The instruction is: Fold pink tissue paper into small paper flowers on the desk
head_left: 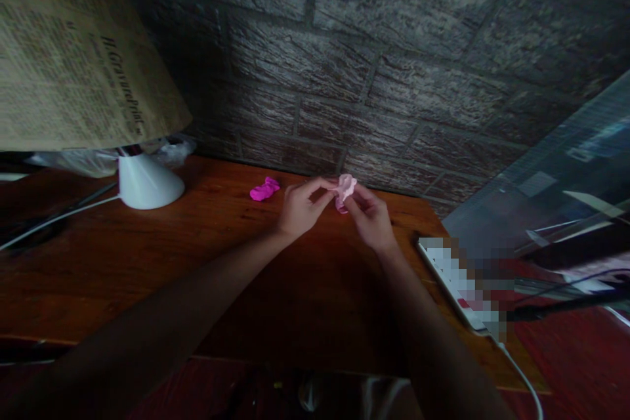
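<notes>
Above the wooden table [197, 275], a small crumpled piece of pale pink cloth [347, 186] with a ruffled edge is held between both hands. My left hand [306, 209] pinches it from the left with thumb and fingertips. From the right, my right hand [370, 215] grips it the same way. A darker pink part hangs below the pale edge; what kind of item it is cannot be made out. To the left of my left hand, a bright pink crumpled cloth [264, 189] lies on the tabletop, untouched.
A lamp with a white cone base [148, 182] and a newspaper-print shade [83, 59] stands at the left, its cord trailing. Clear plastic bags lie behind it. A white power strip [455, 285] lies along the right edge. A stone-patterned wall [335, 72] rises behind.
</notes>
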{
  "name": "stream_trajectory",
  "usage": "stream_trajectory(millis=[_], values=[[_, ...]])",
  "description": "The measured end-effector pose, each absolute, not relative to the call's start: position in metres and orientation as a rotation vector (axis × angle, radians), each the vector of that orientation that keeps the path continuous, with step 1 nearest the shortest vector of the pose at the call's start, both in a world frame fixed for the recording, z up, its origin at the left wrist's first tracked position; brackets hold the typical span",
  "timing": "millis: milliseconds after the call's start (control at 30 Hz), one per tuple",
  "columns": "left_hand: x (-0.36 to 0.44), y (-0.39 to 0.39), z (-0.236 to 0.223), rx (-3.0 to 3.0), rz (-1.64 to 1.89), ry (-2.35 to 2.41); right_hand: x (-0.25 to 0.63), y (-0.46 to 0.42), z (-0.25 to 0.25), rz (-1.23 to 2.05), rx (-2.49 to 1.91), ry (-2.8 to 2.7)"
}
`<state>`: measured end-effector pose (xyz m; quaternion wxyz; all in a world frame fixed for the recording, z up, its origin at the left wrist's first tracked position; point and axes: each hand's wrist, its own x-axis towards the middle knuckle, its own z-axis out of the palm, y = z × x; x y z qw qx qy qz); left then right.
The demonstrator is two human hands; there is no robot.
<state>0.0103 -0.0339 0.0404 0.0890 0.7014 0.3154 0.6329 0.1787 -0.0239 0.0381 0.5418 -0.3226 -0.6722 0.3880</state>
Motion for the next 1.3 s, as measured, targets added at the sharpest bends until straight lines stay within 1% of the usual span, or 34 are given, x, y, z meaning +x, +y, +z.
stream_trajectory(millis=[100, 333, 533, 633, 867, 967, 1133, 1300], values=[[0.011, -0.035, 0.042, 2.108, 1.896, 0.913, 0.179, -0.023, 0.038, 0.902, -0.774, -1.576], [0.015, -0.037, 0.04, 1.941, 1.931, 1.008, 0.168, -0.034, 0.037, 0.665, -0.911, -1.509], [0.019, -0.034, 0.035, 1.811, 1.771, 0.912, 0.17, -0.039, 0.037, 0.469, -1.011, -1.525], [0.019, -0.03, 0.034, 1.831, 1.666, 0.85, 0.172, -0.04, 0.039, 0.439, -1.006, -1.542], [0.015, -0.023, 0.033, 1.841, 1.534, 0.848, 0.17, -0.042, 0.041, 0.509, -0.946, -1.548], [0.016, -0.023, 0.032, 1.82, 1.58, 0.905, 0.169, -0.04, 0.04, 0.582, -0.929, -1.549], [0.015, -0.03, 0.035, 1.872, 1.713, 1.155, 0.165, -0.038, 0.038, 0.69, -0.929, -1.573], [0.011, -0.032, 0.035, 1.978, 1.698, 1.129, 0.167, -0.032, 0.034, 0.778, -0.906, -1.603]])
